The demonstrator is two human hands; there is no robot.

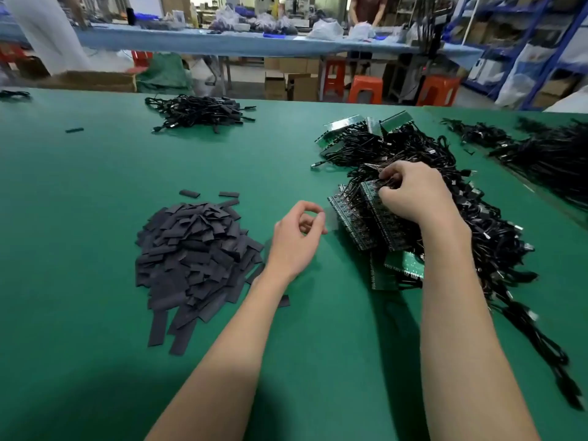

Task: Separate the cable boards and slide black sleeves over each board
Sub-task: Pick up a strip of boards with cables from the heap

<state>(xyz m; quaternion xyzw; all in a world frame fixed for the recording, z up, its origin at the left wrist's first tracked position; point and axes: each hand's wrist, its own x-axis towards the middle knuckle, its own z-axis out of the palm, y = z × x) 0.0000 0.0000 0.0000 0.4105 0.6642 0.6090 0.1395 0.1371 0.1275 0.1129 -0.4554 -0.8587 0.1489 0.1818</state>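
The green boards [375,218] lie in a stack on the green surface [95,173], tangled up with a big heap of black cables [445,173] on the right side. The right hand [410,192] reaches into that heap, and its grip looks closed around some thin wires at the top edge of one board, though the fingertips are partly hidden. The left hand [297,237] hovers just beside the boards with its fingers loosely curled and nothing in them. The pile of black sleeves [197,253] sits to the left, close to the left hand. The boards look thin, flat and stiff, and likely light, so they should be held by their long edges. Pulling on the wires could hurt the little joins, so it seems safer to hold the board itself. The cables are floppy and will probably snag on each other. The sleeves look soft, flat and very light, so one may need a pinch at its end to open it up. Far back lies another cable bunch [200,113].
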